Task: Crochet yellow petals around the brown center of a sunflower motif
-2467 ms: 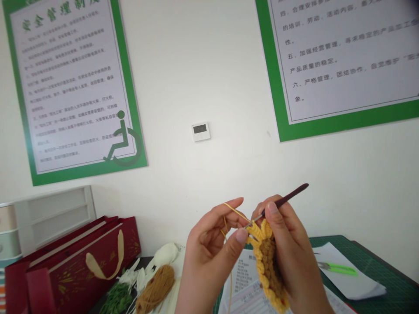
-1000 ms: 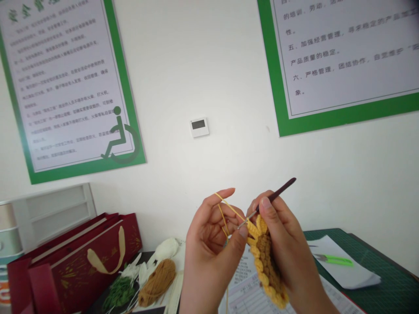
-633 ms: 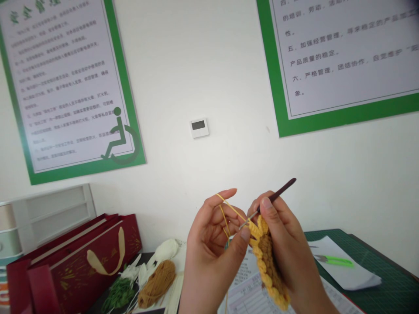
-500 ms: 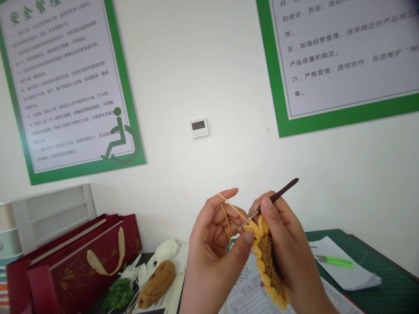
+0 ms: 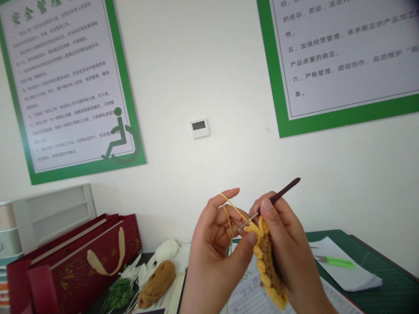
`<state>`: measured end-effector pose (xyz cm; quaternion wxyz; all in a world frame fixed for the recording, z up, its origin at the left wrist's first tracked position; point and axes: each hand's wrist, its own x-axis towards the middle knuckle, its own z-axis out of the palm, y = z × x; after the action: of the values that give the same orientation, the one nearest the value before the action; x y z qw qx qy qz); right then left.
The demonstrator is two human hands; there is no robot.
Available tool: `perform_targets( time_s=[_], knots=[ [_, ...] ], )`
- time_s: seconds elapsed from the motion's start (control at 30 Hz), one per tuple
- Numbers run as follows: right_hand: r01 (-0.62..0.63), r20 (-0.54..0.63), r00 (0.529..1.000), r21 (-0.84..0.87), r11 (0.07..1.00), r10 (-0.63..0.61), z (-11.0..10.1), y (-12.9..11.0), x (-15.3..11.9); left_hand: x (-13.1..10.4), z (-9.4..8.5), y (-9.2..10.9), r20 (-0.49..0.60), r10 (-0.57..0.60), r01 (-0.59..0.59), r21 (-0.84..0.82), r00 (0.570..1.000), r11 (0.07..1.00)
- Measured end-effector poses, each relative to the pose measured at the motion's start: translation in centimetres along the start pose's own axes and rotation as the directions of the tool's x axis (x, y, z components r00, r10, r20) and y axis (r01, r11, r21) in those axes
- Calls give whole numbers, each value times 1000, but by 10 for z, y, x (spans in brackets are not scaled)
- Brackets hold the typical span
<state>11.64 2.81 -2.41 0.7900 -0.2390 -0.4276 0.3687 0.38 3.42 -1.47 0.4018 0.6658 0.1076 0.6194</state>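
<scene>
My left hand pinches the upper edge of a crochet piece between thumb and fingers. The piece has a brown middle and a scalloped yellow border. Yellow yarn runs over my raised left index finger and down to the work. In my right hand is a crochet hook with a dark handle, its metal tip at the yellow stitches close to my left fingers. The right palm and fingers lie along the piece's right side and hide part of it.
Left of my hands lie a brown yarn skein, white yarn and green yarn, beside dark red gift bags. Printed sheets lie below my hands. To the right, a green cutter rests on white paper over a green cutting mat.
Both hands stay almost in place. My left hand has shifted slightly to the right, and the hook has moved a little, its tip still at the yellow edge.
</scene>
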Motion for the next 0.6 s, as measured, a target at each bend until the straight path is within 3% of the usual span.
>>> perform_targets(
  time_s=[0.37,0.6],
  knots=[
    [-13,9,1000,2,1000,13,1,0,0,0,-1,-1,17,24,-24,2,1000,1000],
    [-19,14,1000,-5,1000,19,0,-2,2,1,-2,7,0,-27,27,-35,1000,999]
  ],
)
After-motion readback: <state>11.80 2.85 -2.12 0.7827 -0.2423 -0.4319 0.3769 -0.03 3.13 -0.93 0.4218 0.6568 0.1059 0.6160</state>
